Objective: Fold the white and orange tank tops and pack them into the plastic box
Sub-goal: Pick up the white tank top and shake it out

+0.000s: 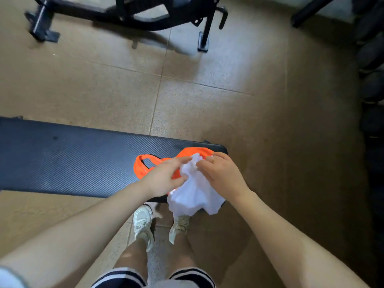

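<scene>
A crumpled white tank top [194, 194] hangs over the near right end of the black padded bench [72, 156]. Under it lies the orange tank top [145, 166], its straps spread to the left. My left hand [166, 177] pinches the upper edge of the white top between thumb and fingers. My right hand [221, 173] grips the same bunched edge from the right side. The two hands are close together above the orange top. No plastic box is in view.
Tan tiled floor [228, 100] surrounds the bench. A black exercise machine frame [128, 17] stands at the back. Dark equipment [372, 80] lines the right edge. My feet in white sneakers [143, 223] stand just in front of the bench.
</scene>
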### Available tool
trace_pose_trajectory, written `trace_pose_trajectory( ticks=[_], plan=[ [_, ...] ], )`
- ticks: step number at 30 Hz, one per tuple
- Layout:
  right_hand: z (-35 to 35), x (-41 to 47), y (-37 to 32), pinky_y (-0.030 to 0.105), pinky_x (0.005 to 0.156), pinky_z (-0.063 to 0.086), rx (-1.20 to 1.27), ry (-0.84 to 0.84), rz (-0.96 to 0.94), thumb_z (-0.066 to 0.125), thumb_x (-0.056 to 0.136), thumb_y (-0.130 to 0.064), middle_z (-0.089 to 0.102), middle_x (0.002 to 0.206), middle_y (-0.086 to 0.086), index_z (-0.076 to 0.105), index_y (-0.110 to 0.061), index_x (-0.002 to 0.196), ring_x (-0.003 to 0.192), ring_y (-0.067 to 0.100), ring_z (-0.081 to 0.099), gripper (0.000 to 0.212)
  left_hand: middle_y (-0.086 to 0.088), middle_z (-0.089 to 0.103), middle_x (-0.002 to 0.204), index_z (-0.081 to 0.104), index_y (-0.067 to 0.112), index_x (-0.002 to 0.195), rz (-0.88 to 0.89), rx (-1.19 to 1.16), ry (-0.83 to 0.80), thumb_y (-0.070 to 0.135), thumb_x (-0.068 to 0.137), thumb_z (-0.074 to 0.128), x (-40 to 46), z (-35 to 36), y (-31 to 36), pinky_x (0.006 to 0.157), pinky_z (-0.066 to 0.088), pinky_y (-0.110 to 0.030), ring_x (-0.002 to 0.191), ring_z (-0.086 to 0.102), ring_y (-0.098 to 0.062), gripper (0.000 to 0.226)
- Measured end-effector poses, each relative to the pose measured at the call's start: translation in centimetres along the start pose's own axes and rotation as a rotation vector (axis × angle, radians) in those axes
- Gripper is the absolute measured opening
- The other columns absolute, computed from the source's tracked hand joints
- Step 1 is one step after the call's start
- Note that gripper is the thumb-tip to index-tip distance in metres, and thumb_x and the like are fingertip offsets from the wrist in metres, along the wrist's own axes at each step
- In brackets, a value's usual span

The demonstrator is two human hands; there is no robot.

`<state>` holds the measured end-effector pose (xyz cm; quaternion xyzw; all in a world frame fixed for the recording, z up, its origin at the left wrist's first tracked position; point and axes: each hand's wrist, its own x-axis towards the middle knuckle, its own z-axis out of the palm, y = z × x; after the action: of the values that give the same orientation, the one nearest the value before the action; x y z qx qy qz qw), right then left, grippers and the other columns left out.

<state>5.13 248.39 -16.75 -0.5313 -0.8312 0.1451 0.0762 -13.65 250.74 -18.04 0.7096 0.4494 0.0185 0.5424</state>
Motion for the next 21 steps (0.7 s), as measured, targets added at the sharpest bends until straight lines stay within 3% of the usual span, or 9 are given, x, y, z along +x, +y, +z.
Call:
trace_pose_trajectory(
  ticks=[3, 5, 6, 9, 11, 12, 16, 19, 21],
  plan=[
    [-5.4, -1.5, -1.0, 0.029, 0.06, 0.044, 0.125, -0.005, 0.02, 0.06, 0.074, -0.008, 0.061, 0.063, 0.004, 0.068, -0.011, 0.079, 0.056, 0.025, 0.058, 0.01, 0.013, 0.044, 0.13, 0.036, 0.025, 0.137, 0.148, 0.005, 0.06, 0.048, 0.075, 0.043, -1.7, -1.1, 4.6, 0.098, 0.025, -0.007, 0.122, 0.042, -0.003, 0.066],
    [-8.7, -2.4, -1.5, 0.029, 0.052, 0.051, 0.184, -0.03, 0.082, 0.051, 0.082, -0.017, 0.067, 0.074, 0.005, 0.069, -0.012, 0.089, 0.061, 0.026, 0.062, 0.02, 0.012, 0.043, 0.13, 0.04, 0.02, 0.137, 0.186, -0.007, 0.044, 0.05, 0.073, 0.042, -2.4, -2.4, 7.0, 0.099, 0.022, -0.003, 0.124, 0.04, -0.005, 0.07],
    [-10.1, -2.5, -1.9, 0.032, 0.057, 0.054, 0.246, -0.021, 0.124, 0.05, 0.084, -0.019, 0.07, 0.082, 0.007, 0.07, -0.011, 0.095, 0.069, 0.026, 0.066, 0.024, 0.011, 0.045, 0.128, 0.047, 0.014, 0.132, 0.232, 0.002, 0.016, 0.047, 0.074, 0.043, -2.8, -3.2, 8.0, 0.098, 0.022, 0.0, 0.122, 0.041, -0.005, 0.067],
    [-14.2, -2.6, -3.3, 0.036, 0.07, 0.051, 0.45, 0.023, 0.236, 0.052, 0.085, -0.022, 0.072, 0.087, 0.009, 0.07, -0.008, 0.093, 0.079, 0.025, 0.066, 0.025, 0.014, 0.058, 0.113, 0.064, 0.014, 0.099, 0.306, 0.022, -0.083, 0.04, 0.076, 0.052, -4.1, -5.8, 11.4, 0.092, 0.033, -0.006, 0.106, 0.052, 0.0, 0.037],
    [-16.8, -2.7, -4.3, 0.028, 0.068, 0.046, 0.553, 0.076, 0.259, 0.053, 0.083, -0.024, 0.07, 0.079, 0.008, 0.069, -0.007, 0.086, 0.073, 0.017, 0.062, 0.024, 0.018, 0.061, 0.086, 0.057, 0.023, 0.079, 0.27, -0.025, -0.124, 0.032, 0.076, 0.057, -5.1, -7.4, 13.4, 0.076, 0.04, -0.015, 0.08, 0.053, 0.004, 0.01],
    [-18.1, -2.8, -4.7, 0.022, 0.065, 0.043, 0.592, 0.096, 0.259, 0.053, 0.083, -0.024, 0.068, 0.075, 0.003, 0.069, -0.009, 0.083, 0.069, 0.011, 0.059, 0.022, 0.013, 0.057, 0.076, 0.053, 0.024, 0.075, 0.257, -0.052, -0.124, 0.029, 0.076, 0.057, -5.6, -8.1, 14.4, 0.068, 0.039, -0.018, 0.07, 0.049, 0.002, 0.007],
    [-22.7, -3.1, -6.5, 0.013, 0.061, 0.038, 0.701, 0.1, 0.298, 0.056, 0.079, -0.027, 0.059, 0.067, -0.016, 0.06, -0.028, 0.071, 0.063, -0.006, 0.053, 0.01, 0.013, 0.046, 0.058, 0.047, 0.021, 0.069, 0.284, -0.113, -0.111, 0.024, 0.077, 0.056, -8.4, -10.8, 18.4, 0.051, 0.03, -0.016, 0.055, 0.037, -0.002, 0.013],
    [-25.5, -2.1, -8.0, 0.01, 0.057, 0.036, 0.835, 0.139, 0.275, 0.061, 0.083, -0.018, 0.058, 0.058, -0.017, 0.06, -0.027, 0.068, 0.058, -0.007, 0.05, 0.017, 0.013, 0.048, 0.059, 0.053, 0.016, 0.07, 0.267, 0.024, -0.095, 0.032, 0.077, 0.057, -10.2, -13.5, 20.0, 0.054, 0.032, -0.019, 0.057, 0.04, -0.003, 0.018],
    [-27.3, -1.1, -8.6, 0.011, 0.055, 0.036, 0.939, 0.189, 0.282, 0.06, 0.088, -0.009, 0.057, 0.054, -0.018, 0.061, -0.023, 0.067, 0.055, -0.005, 0.049, 0.025, 0.01, 0.052, 0.065, 0.059, 0.009, 0.076, 0.23, 0.185, -0.069, 0.043, 0.076, 0.055, -10.8, -15.1, 20.6, 0.058, 0.036, -0.023, 0.06, 0.044, -0.004, 0.033]
  ],
)
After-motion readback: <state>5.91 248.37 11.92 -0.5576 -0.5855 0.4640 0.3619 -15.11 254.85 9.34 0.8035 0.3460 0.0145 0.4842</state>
